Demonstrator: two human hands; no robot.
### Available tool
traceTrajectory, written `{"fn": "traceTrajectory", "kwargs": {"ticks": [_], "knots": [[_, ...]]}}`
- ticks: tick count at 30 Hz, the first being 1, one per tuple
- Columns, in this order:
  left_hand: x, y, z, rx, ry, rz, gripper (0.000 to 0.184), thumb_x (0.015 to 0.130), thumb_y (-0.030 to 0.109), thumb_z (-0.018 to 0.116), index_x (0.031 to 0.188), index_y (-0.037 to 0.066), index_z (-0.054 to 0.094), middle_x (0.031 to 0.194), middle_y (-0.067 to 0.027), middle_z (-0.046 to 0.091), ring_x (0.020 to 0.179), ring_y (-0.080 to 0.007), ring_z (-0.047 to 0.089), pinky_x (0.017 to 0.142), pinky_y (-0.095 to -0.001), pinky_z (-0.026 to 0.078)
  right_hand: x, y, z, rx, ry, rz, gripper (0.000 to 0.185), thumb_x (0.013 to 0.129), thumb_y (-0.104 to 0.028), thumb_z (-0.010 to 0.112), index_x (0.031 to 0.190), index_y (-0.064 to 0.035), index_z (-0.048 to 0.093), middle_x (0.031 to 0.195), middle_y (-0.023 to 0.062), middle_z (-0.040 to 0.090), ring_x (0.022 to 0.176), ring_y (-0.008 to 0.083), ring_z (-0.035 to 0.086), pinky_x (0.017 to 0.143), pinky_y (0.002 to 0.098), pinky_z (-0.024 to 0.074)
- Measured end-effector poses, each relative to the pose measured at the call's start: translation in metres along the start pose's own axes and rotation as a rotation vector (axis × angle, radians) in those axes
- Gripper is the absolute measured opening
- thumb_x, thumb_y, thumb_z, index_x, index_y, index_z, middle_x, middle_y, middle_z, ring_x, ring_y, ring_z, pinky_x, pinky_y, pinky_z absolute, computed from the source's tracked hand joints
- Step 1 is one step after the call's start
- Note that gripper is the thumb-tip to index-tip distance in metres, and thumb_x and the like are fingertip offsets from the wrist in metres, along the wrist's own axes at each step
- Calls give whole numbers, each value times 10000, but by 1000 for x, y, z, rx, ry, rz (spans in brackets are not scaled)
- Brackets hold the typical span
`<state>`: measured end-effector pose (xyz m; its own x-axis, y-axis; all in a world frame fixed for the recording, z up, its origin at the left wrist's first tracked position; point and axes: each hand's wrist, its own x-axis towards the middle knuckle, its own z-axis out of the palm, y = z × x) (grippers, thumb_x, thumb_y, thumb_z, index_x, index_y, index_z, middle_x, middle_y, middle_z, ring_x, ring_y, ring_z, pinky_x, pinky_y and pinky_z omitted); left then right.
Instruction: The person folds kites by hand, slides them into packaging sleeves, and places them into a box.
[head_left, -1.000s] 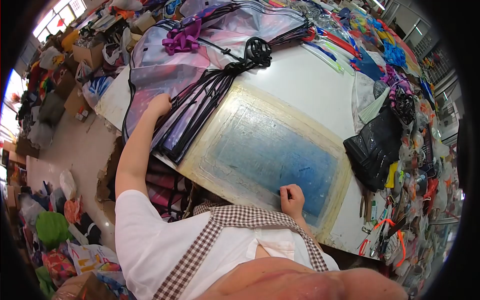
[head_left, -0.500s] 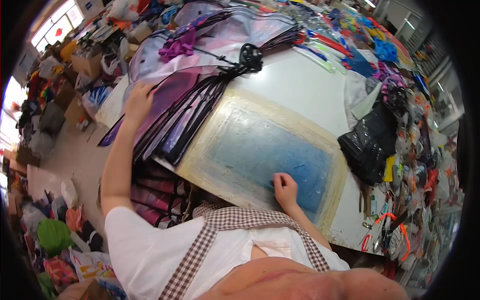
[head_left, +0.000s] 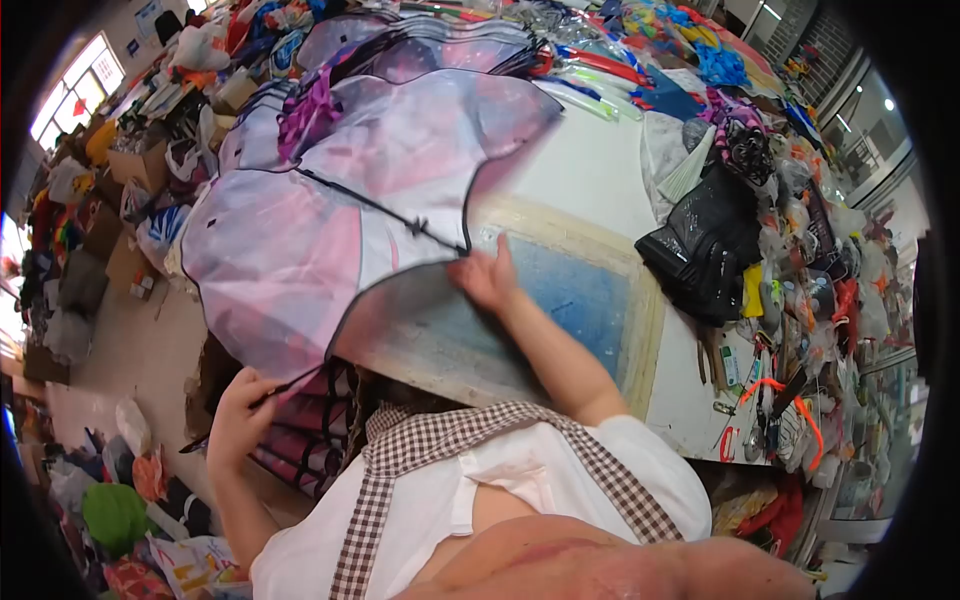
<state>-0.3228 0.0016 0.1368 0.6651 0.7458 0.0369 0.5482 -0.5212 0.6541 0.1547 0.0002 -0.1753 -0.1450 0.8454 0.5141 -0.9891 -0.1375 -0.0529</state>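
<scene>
A pink and purple butterfly-shaped fabric (head_left: 290, 260) with black edging lies spread over the table's left part and the mat. Its lower tip is pinched in my left hand (head_left: 243, 402), beyond the table's near edge. My right hand (head_left: 487, 274) is at the end of the black rod (head_left: 415, 228) on the fabric's right side, thumb raised and fingers apart, touching the edge there. Under the fabric's right side shows the blue mat (head_left: 570, 300) with its yellowed border. A purple ribbon bunch (head_left: 308, 112) sits on more fabric at the back left.
On the white table (head_left: 590, 165), a black plastic bag (head_left: 705, 245) stands at the right. Scissors and an orange cord (head_left: 805, 425) lie at the right corner. Bagged goods are heaped behind and right. Cardboard boxes (head_left: 140, 165) and bags crowd the floor at left.
The bundled black-edged fabric has been turned over and spread out across the mat. My left hand has come down toward me with its tip. My right hand has moved up and left to the fabric.
</scene>
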Motion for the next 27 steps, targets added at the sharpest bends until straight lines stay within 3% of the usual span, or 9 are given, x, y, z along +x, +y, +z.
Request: {"fn": "traceTrajectory", "kwargs": {"ticks": [2,4,8,12,17,20,22,24,27], "knots": [[-22,7,-6,-65,-73,-43,239,791,-20,605,1011,1,696,806,-84,507,765,-202,538,684,-288,419,42,-11,69,-307,721,-284,922,907,-770,318,1354,22,466,1307,207,582,1216,332,561,1038,474,447],[-40,11,-15,-89,-113,-80,255,757,-37,606,988,-3,710,805,-64,505,767,-181,528,685,-275,408,73,-18,111,-502,952,-619,799,961,-663,323,1334,22,498,1292,169,596,1234,302,538,1075,467,413],[-58,15,-24,-94,-155,-125,277,733,-52,611,977,7,726,805,-51,504,772,-166,522,689,-268,403,56,-95,19,-574,1015,-1008,604,984,-491,406,1302,5,541,1284,151,601,1186,303,568,1040,441,446],[-56,14,-27,-97,-172,-108,286,737,-51,620,989,25,731,790,-54,497,762,-177,523,682,-275,411,26,-136,28,-820,1441,-1065,506,986,-383,452,1262,25,566,1264,162,600,1105,308,604,956,446,484],[-44,38,-40,42,-141,-78,287,729,-53,623,980,32,733,784,-75,492,763,-228,534,689,-298,423,22,-176,47,-820,1627,-938,343,951,-259,564,1179,-8,622,1165,179,658,979,316,648,865,426,519],[-4,52,-48,434,57,154,217,734,3,608,907,45,731,813,-115,516,807,-308,556,711,-365,440,41,-164,86,-1783,1785,-852,312,956,-264,584,1041,26,660,980,195,701,865,306,664,799,414,516],[44,81,-39,740,160,379,142,759,77,583,847,65,693,875,-126,548,872,-320,571,751,-413,448,79,-122,139,-2170,1542,-999,360,949,-308,616,1000,44,671,881,203,705,804,287,676,751,392,510],[97,94,-26,806,142,611,115,776,127,563,860,89,631,921,-103,563,936,-284,574,817,-388,434,119,-68,179,-2184,1122,-1098,377,957,-321,617,1093,25,672,892,185,701,793,230,672,732,357,511],[176,98,-7,839,227,965,106,780,127,568,865,95,624,1052,-66,592,1066,-235,561,920,-371,403,151,15,213,-2104,736,-902,362,977,-273,616,1172,29,658,891,118,715,794,148,650,724,296,509]]}}
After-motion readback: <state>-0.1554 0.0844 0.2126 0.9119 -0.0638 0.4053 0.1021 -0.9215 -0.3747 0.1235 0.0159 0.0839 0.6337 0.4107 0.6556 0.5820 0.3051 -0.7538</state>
